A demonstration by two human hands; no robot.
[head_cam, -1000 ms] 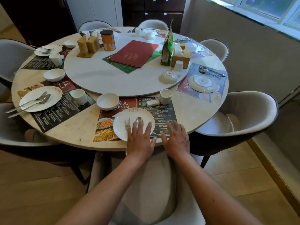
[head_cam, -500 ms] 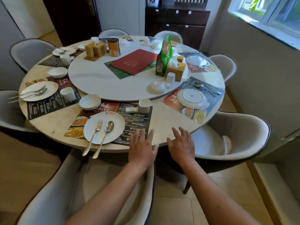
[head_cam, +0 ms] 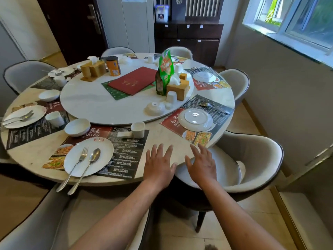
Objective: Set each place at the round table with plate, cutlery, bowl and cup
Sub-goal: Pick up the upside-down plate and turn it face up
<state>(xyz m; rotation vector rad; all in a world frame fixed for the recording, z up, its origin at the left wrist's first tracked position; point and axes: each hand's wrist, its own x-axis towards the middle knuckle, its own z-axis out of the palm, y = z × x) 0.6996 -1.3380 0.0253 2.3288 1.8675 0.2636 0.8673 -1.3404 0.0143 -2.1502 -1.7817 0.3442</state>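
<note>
My left hand (head_cam: 159,164) and my right hand (head_cam: 202,163) hover flat and empty over the near edge of the round table (head_cam: 167,139). To their left a white plate (head_cam: 89,156) carries a fork (head_cam: 76,164) and a spoon (head_cam: 88,166), with a bowl (head_cam: 77,127) and a cup (head_cam: 137,129) behind it. To the right, an upside-down plate (head_cam: 196,118) lies on a menu mat with cutlery (head_cam: 211,106) behind it. An upturned bowl (head_cam: 154,109) and upturned cup (head_cam: 171,96) sit on the turntable (head_cam: 86,101).
The turntable also holds a red menu (head_cam: 133,82), a green bag (head_cam: 164,73), an orange can (head_cam: 112,66) and wooden holders (head_cam: 91,70). Grey chairs ring the table; one (head_cam: 252,159) stands just right of my hands. More set places lie at the left.
My view and both hands have shifted right along the table edge, away from the plate with fork and spoon that my left hand was touching. Both hands stay flat and empty.
</note>
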